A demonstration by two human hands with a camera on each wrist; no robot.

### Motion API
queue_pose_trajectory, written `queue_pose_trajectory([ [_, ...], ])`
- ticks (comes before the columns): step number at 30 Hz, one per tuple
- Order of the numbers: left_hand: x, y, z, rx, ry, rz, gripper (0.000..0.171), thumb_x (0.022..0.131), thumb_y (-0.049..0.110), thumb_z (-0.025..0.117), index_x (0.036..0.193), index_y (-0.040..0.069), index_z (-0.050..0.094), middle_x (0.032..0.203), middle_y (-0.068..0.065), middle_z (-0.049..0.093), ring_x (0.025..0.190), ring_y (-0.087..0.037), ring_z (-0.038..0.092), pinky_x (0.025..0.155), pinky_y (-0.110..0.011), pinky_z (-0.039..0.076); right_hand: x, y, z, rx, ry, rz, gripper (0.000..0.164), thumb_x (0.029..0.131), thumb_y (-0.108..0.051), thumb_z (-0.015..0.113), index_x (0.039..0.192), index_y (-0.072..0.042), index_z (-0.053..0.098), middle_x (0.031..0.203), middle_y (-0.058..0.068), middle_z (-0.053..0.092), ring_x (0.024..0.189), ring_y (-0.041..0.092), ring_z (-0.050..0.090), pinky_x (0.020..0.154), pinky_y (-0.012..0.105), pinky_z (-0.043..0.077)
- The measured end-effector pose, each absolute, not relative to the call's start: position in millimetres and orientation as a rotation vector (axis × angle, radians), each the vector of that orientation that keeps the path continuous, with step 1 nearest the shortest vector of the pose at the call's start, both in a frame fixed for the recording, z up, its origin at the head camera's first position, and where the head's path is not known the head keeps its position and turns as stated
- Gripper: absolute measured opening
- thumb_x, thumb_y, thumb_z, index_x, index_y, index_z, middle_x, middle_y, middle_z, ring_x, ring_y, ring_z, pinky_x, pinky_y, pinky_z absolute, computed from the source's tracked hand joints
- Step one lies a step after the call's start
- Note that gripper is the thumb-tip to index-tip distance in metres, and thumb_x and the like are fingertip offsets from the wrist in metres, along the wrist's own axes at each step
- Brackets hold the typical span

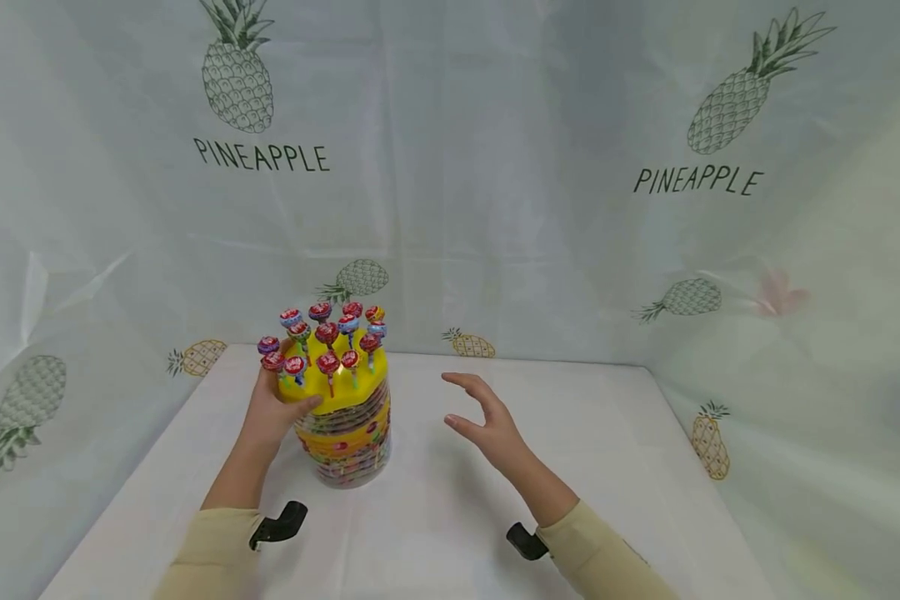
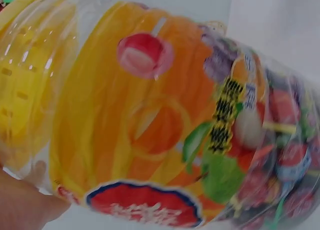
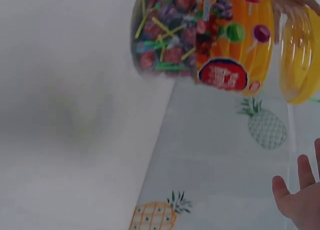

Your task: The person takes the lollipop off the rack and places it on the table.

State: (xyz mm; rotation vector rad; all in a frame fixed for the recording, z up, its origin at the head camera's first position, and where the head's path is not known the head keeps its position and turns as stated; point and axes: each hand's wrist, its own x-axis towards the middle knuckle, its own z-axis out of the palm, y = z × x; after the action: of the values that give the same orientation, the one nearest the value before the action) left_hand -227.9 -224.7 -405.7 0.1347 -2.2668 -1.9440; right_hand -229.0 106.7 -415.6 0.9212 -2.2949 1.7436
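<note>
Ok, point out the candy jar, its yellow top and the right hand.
Candy jar (image 1: pixel 345 440): head view, on the orange middle of its side.
Yellow top (image 1: pixel 342 384): head view, on its bare upper surface.
Right hand (image 1: pixel 499 430): head view, between fingers and wrist.

Legible text: "PINEAPPLE", twice, on the backdrop sheet (image 1: pixel 487 225).
Dark capitals, one under the upper-left pineapple drawing (image 1: pixel 237 87), one under the upper-right. On the jar (image 1: pixel 345 446), orange label (image 2: pixel 115 105): black characters and white script on a red oval (image 2: pixel 142 204), both too blurred to read. Lollipop wrappers (image 1: pixel 327 362): white lettering, too small.
</note>
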Motion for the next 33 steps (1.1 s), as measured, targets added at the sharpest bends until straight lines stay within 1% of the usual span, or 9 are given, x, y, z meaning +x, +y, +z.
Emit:
queue_pose_trajectory([
  [3,-228,-222,-410,0.108,-2.214,-1.977,0.096,0.087,0.004,0.072,0.156,0.036,0.013,0.157,-0.011,0.024,0.139,-0.033,0.029,0.114,-0.048,0.026,-227,93,-407,0.993,-2.209,1.834,0.048,0.091,0.003,0.063,0.136,0.005,0.048,0.140,0.020,0.047,0.134,0.035,0.038,0.111,0.059,0.025],
  [6,-227,-221,-414,0.066,-2.165,-2.008,0.091,0.089,0.011,0.072,0.154,0.041,0.016,0.156,-0.008,0.026,0.137,-0.030,0.030,0.112,-0.036,0.032,-232,83,-406,1.014,-2.136,1.944,0.045,0.091,0.006,0.061,0.135,0.007,0.048,0.139,0.022,0.048,0.132,0.036,0.039,0.110,0.059,0.027],
  [9,-227,-219,-417,0.045,-2.114,-2.035,0.087,0.089,0.015,0.073,0.152,0.043,0.020,0.155,-0.007,0.027,0.137,-0.029,0.031,0.104,-0.022,0.039,-245,75,-410,0.995,-2.062,2.081,0.044,0.093,0.005,0.060,0.135,0.005,0.049,0.138,0.020,0.050,0.129,0.034,0.043,0.109,0.058,0.029],
  [11,-228,-218,-417,0.045,-2.094,-2.042,0.087,0.088,0.016,0.074,0.152,0.043,0.021,0.155,-0.007,0.027,0.137,-0.030,0.031,0.099,-0.016,0.040,-254,69,-410,0.973,-2.027,2.154,0.043,0.094,0.001,0.061,0.136,0.003,0.050,0.138,0.017,0.051,0.128,0.033,0.045,0.108,0.056,0.032],
  [14,-228,-216,-417,0.074,-2.061,-2.059,0.086,0.087,0.016,0.075,0.151,0.044,0.024,0.154,-0.006,0.028,0.137,-0.029,0.032,0.101,-0.018,0.040,-263,60,-403,0.937,-1.997,2.234,0.044,0.095,-0.006,0.063,0.136,0.001,0.050,0.136,0.014,0.053,0.126,0.034,0.047,0.106,0.047,0.039],
  [18,-229,-214,-418,0.125,-2.051,-2.058,0.086,0.086,0.016,0.076,0.150,0.044,0.026,0.154,-0.003,0.029,0.137,-0.027,0.032,0.109,-0.028,0.035,-273,49,-390,0.885,-2.021,2.269,0.042,0.095,-0.012,0.064,0.135,-0.006,0.054,0.135,0.008,0.056,0.125,0.029,0.049,0.101,0.037,0.046],
  [25,-229,-214,-421,0.145,-2.001,-2.076,0.084,0.087,0.012,0.074,0.150,0.043,0.028,0.155,-0.003,0.028,0.139,-0.026,0.029,0.115,-0.039,0.027,-288,34,-373,0.830,-2.051,2.268,0.037,0.095,-0.008,0.063,0.132,-0.012,0.059,0.133,0.001,0.057,0.123,0.020,0.052,0.102,0.038,0.045],
  [29,-229,-214,-422,0.152,-2.008,-2.067,0.084,0.087,0.011,0.074,0.149,0.044,0.029,0.155,-0.002,0.028,0.139,-0.026,0.030,0.114,-0.037,0.029,-294,28,-368,0.818,-2.093,2.286,0.038,0.095,-0.008,0.063,0.133,-0.012,0.059,0.135,-0.001,0.056,0.124,0.020,0.052,0.103,0.038,0.044],
  [33,-228,-214,-422,0.128,-2.006,-2.072,0.083,0.087,0.013,0.074,0.149,0.043,0.028,0.153,-0.003,0.029,0.135,-0.025,0.033,0.107,-0.024,0.037,-299,22,-365,0.850,-2.112,2.338,0.041,0.094,-0.007,0.064,0.134,-0.010,0.057,0.138,0.000,0.052,0.125,0.021,0.051,0.103,0.039,0.043],
])
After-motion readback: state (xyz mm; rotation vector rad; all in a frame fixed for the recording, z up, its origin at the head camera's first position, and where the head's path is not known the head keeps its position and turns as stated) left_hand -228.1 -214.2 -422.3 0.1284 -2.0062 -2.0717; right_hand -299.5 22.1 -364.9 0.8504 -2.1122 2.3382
